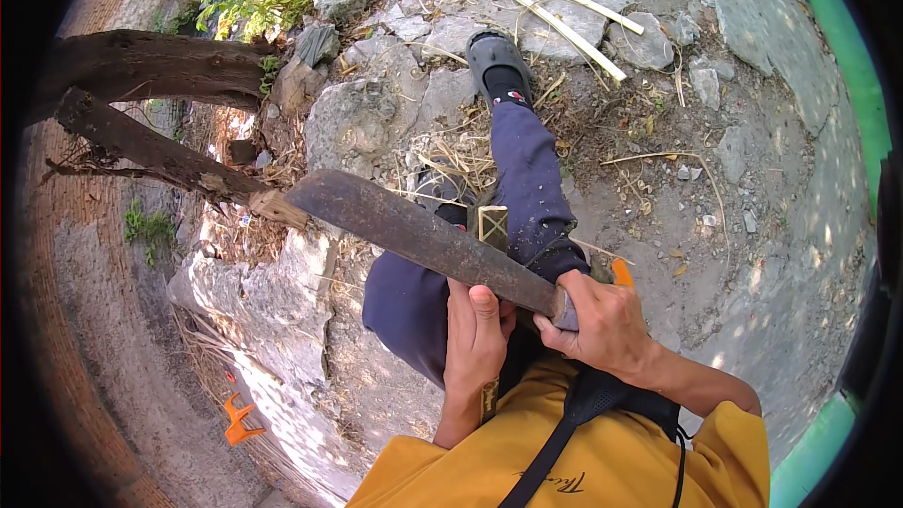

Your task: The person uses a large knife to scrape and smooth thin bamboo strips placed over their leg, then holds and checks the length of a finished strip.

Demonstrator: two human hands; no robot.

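A machete (423,233) with a broad, dark, worn blade slants across my lap, its tip toward the upper left. My right hand (602,329) is closed around its handle. Just under the blade, my left hand (475,334) has its thumb up and fingers curled. What those fingers hold is hidden by the blade and the hand itself. Behind the blade, between my legs, stands a squarish piece of wood or bamboo (492,224) with a pale end marked by crossed lines; its lower part is hidden.
Two pale split strips (555,14) lie on the rocky ground ahead. Dark logs (169,146) reach in from the left, near a drop along the stone ledge (273,292). An orange plastic piece (242,421) is at lower left. Dry fibres (451,165) are scattered by my feet.
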